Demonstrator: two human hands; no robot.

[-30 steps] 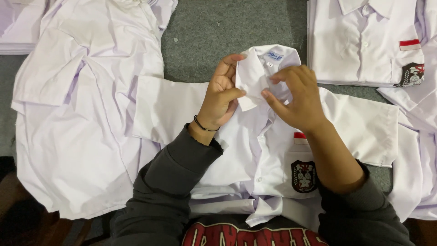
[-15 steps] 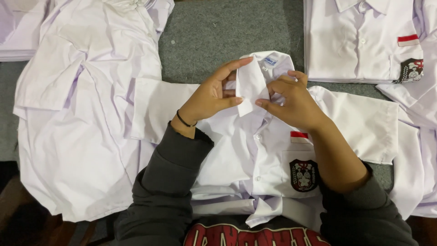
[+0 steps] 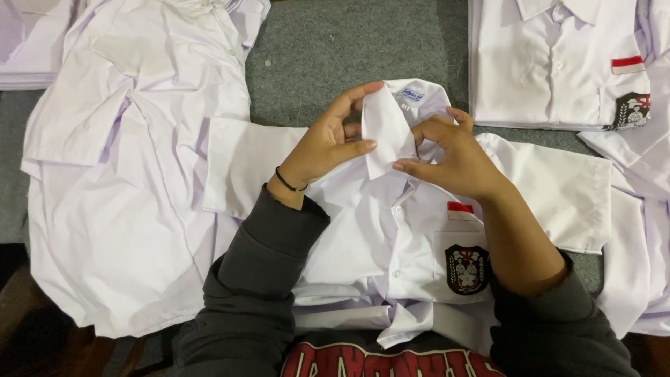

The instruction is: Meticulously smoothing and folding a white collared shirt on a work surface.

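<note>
A white short-sleeved shirt [image 3: 377, 244] lies face up in front of me on a grey carpet, with a dark crest on its chest pocket [image 3: 466, 269] and a small red-and-white patch above it. My left hand [image 3: 328, 143] pinches the left flap of the shirt's collar [image 3: 385, 126] between thumb and fingers. My right hand [image 3: 453, 157] grips the collar's right side near the top button, fingers curled. A thin black band circles my left wrist. Dark grey sleeves cover both forearms.
A rumpled white shirt [image 3: 132, 167] is spread out to the left. A folded white shirt [image 3: 551, 63] with the same crest lies at the upper right, and more white fabric [image 3: 642, 230] runs down the right edge. Grey carpet [image 3: 349, 49] shows between them.
Both hands have shifted slightly on the collar. My left fingers have straightened along the left flap, and my right hand has closed in nearer the collar's centre.
</note>
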